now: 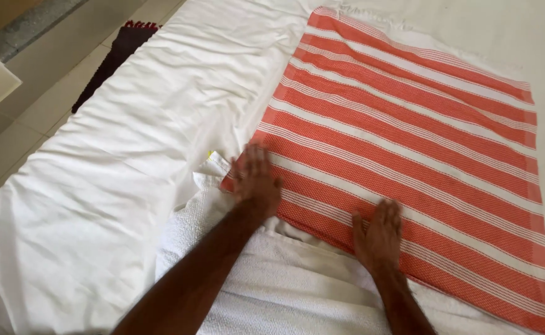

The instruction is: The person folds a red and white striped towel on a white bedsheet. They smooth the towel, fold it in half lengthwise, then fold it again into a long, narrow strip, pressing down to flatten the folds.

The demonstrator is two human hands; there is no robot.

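Note:
An orange cloth with white stripes [409, 136] lies spread flat on a white bed sheet [130, 136]. My left hand [255, 180] presses flat on the cloth's near left corner, fingers apart. My right hand [379, 232] rests palm down on the cloth's near edge, a little to the right. Neither hand grips anything. A white terry towel [272, 285] lies under my forearms, partly beneath the cloth's near edge.
The bed's left edge runs diagonally, with a tiled floor [30, 118] beyond it. A dark red mat [114, 56] lies on the floor by the bed. A small white tag with a yellow mark [213, 162] pokes out near the cloth's corner.

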